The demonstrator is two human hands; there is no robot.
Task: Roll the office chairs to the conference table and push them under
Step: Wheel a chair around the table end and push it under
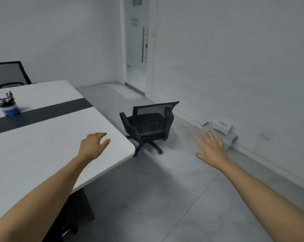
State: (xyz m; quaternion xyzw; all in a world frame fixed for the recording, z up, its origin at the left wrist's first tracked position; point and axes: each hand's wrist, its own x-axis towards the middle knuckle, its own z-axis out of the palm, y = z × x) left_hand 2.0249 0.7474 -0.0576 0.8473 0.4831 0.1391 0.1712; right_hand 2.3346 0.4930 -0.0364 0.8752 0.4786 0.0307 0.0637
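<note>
A black mesh-backed office chair (148,125) stands on the grey floor just past the near corner of the white conference table (48,137), its backrest toward the wall on the right. My left hand (93,145) hovers over the table's corner with relaxed fingers, holding nothing. My right hand (212,148) is stretched out over the floor with fingers spread, empty, well short of the chair. A second black chair (8,75) sits at the table's far side, partly hidden behind the tabletop.
A mesh pen cup (8,106) stands on the table by its dark centre stripe. White boxes (221,128) lie on the floor against the right wall. A glass door (137,42) is at the back. Open floor stretches between me and the chair.
</note>
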